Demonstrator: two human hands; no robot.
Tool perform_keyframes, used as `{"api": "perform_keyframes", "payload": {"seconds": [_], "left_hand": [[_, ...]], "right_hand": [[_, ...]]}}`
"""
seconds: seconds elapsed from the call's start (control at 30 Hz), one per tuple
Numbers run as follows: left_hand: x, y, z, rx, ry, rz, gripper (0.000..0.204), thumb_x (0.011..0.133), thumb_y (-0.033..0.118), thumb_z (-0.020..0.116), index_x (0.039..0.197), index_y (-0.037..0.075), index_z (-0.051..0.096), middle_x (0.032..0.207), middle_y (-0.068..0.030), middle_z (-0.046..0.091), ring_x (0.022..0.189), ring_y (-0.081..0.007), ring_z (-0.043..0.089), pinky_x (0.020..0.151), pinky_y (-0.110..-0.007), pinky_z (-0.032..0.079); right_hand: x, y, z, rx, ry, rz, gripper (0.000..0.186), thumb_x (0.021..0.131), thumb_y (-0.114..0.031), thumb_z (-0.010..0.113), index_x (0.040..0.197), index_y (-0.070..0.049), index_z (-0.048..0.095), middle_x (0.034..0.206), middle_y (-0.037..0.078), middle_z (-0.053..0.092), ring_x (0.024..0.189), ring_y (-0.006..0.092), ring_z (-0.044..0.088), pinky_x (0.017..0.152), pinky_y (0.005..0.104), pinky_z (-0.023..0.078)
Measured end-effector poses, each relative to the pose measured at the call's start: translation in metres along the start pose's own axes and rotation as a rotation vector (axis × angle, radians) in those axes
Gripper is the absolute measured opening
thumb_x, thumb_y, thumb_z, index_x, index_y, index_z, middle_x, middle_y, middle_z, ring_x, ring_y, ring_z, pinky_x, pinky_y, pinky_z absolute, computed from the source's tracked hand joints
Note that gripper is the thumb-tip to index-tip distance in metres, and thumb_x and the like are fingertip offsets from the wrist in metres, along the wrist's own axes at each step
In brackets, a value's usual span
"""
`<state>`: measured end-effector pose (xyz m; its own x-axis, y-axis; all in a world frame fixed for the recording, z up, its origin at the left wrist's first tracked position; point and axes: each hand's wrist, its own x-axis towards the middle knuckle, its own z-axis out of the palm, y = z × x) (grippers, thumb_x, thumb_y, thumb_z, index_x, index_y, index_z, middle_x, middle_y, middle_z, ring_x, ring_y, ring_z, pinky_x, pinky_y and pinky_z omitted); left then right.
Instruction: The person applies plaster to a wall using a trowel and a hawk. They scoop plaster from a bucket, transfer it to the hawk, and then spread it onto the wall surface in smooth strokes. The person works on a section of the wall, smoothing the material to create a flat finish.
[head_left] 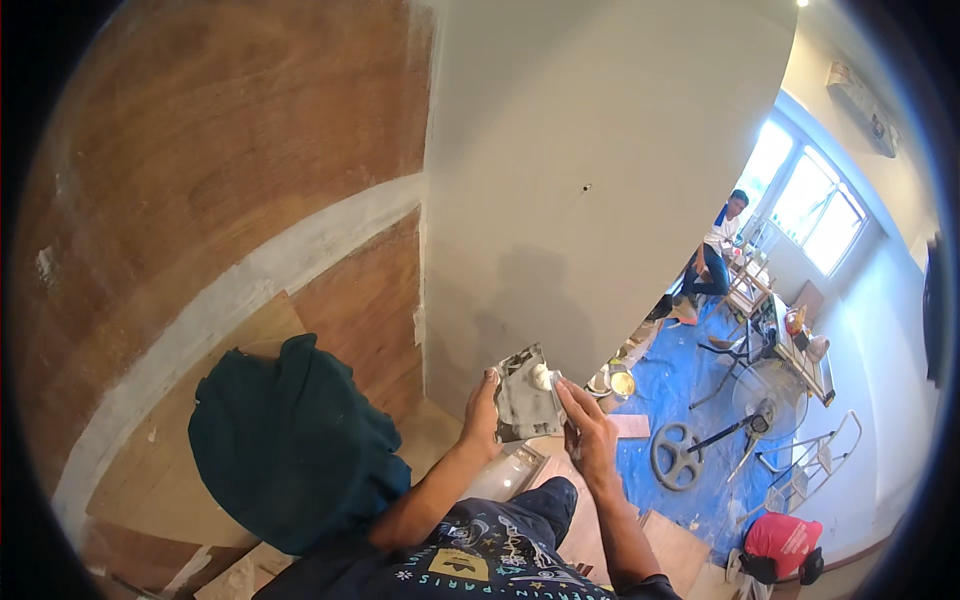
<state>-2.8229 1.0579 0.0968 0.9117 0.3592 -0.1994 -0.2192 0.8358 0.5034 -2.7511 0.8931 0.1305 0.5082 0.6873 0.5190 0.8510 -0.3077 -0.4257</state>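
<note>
In front of my torso, both hands are raised near the foot of the pale wall. My left hand [483, 418] grips the left side of a flat, grey-smeared putty board [526, 408]. A lump of whitish putty [543, 377] sits near the board's upper right. Closed at the board's right edge, my right hand [592, 432] holds what looks like a putty knife [558, 386], mostly hidden by the fingers. Whitish smears show on its fingers.
A smooth pale wall [520, 200] meets brown plywood panels [250, 110] with a white filled seam. Dark green cloth [290, 450] bulges beside my left arm. Rightward, blue sheeting [655, 375] carries a pedestal fan [768, 405] and step ladder [815, 462]. A person [715, 250] sits beyond; another [780, 548] is lower right.
</note>
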Motion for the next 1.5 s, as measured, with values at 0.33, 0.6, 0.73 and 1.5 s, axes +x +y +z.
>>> {"api": "perform_keyframes", "payload": {"seconds": [0.33,0.6,0.73,1.5], "left_hand": [[0.011,-0.004,-0.032,-0.147,-0.137,0.152,0.073,0.101,0.062,0.033,0.148,0.008,0.036,0.152,-0.0093,0.042,0.14,-0.0272,0.04,0.117,-0.049,0.029],[0.018,0.005,-0.008,-0.286,-0.246,0.363,0.067,0.102,0.055,0.037,0.148,0.006,0.035,0.15,-0.0112,0.042,0.139,-0.0293,0.039,0.116,-0.048,0.031],[0.019,-0.002,-0.006,-0.137,-0.127,0.446,0.055,0.105,0.044,0.039,0.144,0.004,0.039,0.143,-0.0134,0.047,0.131,-0.0272,0.047,0.111,-0.044,0.037],[-0.06,0.023,0.034,1.42,-0.092,0.36,0.041,0.104,0.03,0.045,0.087,-0.006,0.053,0.072,-0.0272,0.053,0.06,-0.0266,0.047,0.062,-0.044,0.041]], "right_hand": [[-0.015,0.052,-0.016,1.006,0.421,0.611,0.061,0.087,-0.011,0.063,0.143,0.002,0.042,0.128,0.012,0.057,0.114,0.0205,0.055,0.097,0.03,0.044],[-0.01,0.004,0.0,1.293,0.33,0.735,0.056,0.095,-0.016,0.062,0.143,0.002,0.038,0.133,0.012,0.054,0.12,0.0191,0.054,0.103,0.0337,0.043],[-0.012,0.021,0.01,1.266,0.332,0.675,0.047,0.093,-0.009,0.065,0.135,-0.001,0.046,0.122,0.01,0.062,0.108,0.0182,0.062,0.093,0.0326,0.051],[0.032,0.091,0.031,1.434,0.309,0.684,0.059,0.088,-0.012,0.074,0.137,0.0,0.044,0.11,0.007,0.066,0.092,0.0158,0.066,0.071,0.0259,0.053]]}}
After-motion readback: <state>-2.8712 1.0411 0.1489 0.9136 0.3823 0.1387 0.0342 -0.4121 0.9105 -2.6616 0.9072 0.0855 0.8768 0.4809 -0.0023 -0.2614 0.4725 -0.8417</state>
